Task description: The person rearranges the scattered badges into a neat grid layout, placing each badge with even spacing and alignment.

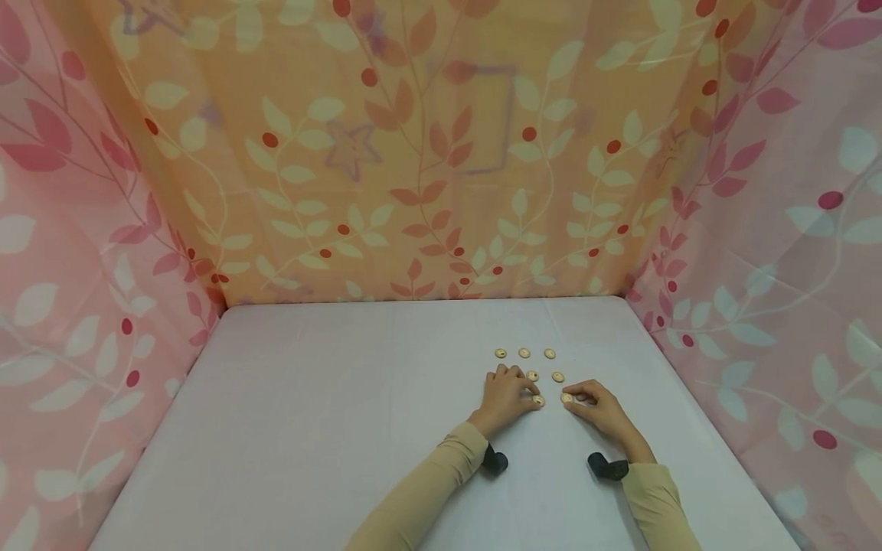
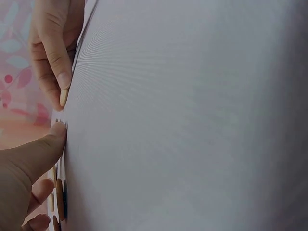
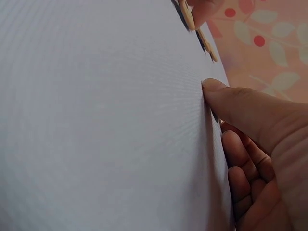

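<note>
Several small round tan wooden discs lie on the white table. My left hand pinches the front left wooden disc between thumb and fingers, low against the tabletop. Just to its right, my right hand holds another wooden disc by its edges; in the left wrist view this disc stands out below the right thumb. A middle disc lies close beyond my left fingers, with a second one to its right. In each wrist view, that hand's own thumb mostly hides its disc.
Behind the middle pair is a row of three discs: left, centre and right. Orange leaf-patterned cloth hangs along the table's far edge, and pink patterned cloth along the sides. Each wrist wears a black camera mount.
</note>
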Action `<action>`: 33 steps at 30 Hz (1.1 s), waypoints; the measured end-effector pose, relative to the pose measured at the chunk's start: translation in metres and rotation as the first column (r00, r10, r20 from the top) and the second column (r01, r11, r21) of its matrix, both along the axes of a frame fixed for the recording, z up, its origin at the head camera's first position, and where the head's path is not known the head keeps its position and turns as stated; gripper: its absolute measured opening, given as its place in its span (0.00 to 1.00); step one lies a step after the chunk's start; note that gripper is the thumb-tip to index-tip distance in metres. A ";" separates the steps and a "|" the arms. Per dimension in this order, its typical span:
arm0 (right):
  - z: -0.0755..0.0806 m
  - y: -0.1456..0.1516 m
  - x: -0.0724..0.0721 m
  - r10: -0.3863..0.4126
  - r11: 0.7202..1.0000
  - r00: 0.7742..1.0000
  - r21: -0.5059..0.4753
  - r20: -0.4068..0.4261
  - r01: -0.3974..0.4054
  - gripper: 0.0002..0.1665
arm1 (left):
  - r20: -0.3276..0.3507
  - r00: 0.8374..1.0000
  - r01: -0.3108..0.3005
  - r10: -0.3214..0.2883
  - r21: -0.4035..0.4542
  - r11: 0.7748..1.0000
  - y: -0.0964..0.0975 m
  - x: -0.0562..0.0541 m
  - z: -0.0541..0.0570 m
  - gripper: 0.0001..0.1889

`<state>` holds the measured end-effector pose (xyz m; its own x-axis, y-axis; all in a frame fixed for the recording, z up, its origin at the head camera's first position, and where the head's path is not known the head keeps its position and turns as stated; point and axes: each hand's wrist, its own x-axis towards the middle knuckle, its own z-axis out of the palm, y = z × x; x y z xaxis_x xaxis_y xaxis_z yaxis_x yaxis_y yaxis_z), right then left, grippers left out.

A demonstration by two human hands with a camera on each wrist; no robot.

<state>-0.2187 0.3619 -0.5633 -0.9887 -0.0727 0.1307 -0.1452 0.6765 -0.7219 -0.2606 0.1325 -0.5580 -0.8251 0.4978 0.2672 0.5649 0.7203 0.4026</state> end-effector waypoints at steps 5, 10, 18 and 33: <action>0.001 -0.001 0.000 -0.004 1.000 1.000 -0.004 0.008 0.005 0.17 | -0.007 1.000 -0.001 0.001 -0.008 1.000 0.000 0.000 0.001 0.13; 0.002 0.000 0.000 -0.009 1.000 1.000 0.004 0.015 0.009 0.17 | 0.003 1.000 -0.001 0.001 -0.005 1.000 0.000 0.000 0.001 0.13; 0.004 -0.002 -0.002 -0.007 1.000 1.000 0.012 0.017 0.007 0.19 | 0.003 1.000 -0.006 0.006 0.007 1.000 -0.002 0.000 0.001 0.14; 0.006 0.002 -0.005 -0.047 0.999 0.998 -0.029 -0.051 0.045 0.19 | -0.076 0.997 0.022 -0.023 -0.010 1.000 -0.009 -0.002 0.007 0.17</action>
